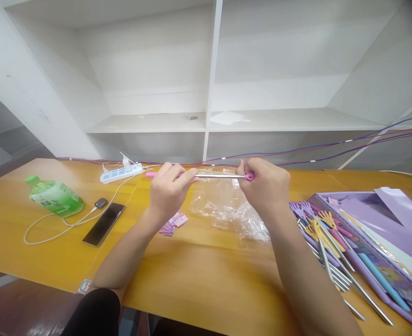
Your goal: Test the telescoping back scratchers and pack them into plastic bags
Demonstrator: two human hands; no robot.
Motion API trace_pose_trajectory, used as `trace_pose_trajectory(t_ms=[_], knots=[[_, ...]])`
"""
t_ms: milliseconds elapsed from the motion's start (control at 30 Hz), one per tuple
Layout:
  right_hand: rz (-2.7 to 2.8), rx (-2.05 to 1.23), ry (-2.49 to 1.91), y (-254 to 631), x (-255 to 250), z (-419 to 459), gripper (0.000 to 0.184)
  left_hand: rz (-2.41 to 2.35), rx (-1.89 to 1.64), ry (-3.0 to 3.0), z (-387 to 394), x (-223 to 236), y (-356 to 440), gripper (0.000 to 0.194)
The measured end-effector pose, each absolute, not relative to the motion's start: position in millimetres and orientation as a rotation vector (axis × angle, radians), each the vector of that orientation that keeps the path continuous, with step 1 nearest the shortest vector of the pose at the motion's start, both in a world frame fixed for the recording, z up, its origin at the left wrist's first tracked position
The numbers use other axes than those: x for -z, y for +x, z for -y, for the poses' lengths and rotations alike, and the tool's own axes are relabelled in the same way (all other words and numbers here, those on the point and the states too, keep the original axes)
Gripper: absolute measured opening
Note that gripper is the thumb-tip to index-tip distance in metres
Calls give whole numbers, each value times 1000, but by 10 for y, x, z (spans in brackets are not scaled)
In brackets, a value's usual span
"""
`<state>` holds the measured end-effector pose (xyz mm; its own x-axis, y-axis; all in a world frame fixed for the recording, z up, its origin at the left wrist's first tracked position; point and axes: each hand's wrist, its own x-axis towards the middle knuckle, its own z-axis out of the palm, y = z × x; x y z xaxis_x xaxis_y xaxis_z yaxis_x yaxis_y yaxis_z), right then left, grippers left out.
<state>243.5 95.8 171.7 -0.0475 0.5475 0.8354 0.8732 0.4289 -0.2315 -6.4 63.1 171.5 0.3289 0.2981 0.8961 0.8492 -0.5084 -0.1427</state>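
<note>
A pink back scratcher (220, 176) with a silver metal rod is held level above the table between my two hands. My left hand (171, 189) is closed around its pink handle, whose end sticks out on the left. At the other end, my right hand (267, 184) grips the pink head, which is mostly hidden by the fingers. Clear plastic bags (223, 200) lie crumpled on the table below. Small pink and purple printed cards (174, 223) lie in a loose pile near my left forearm.
On the right, several back scratchers (327, 233) lie heaped against a purple box (384, 224). To the left are a green bottle (53, 196) on its side, a phone (104, 225), a cable and a power strip (121, 172). White shelving (150, 123) stands behind the table.
</note>
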Motion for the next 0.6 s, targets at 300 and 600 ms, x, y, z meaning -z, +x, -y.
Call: trace_pose_trajectory(t_ms=[300,600], knots=[[1706,405,-1269,2456,-1730,-935,42,1044,1165,-2003,-597,-1676,-3,16],[1678,426,-1319,2486,-1732,-933,42,1075,1226,-2019,-548,-1626,69,14]])
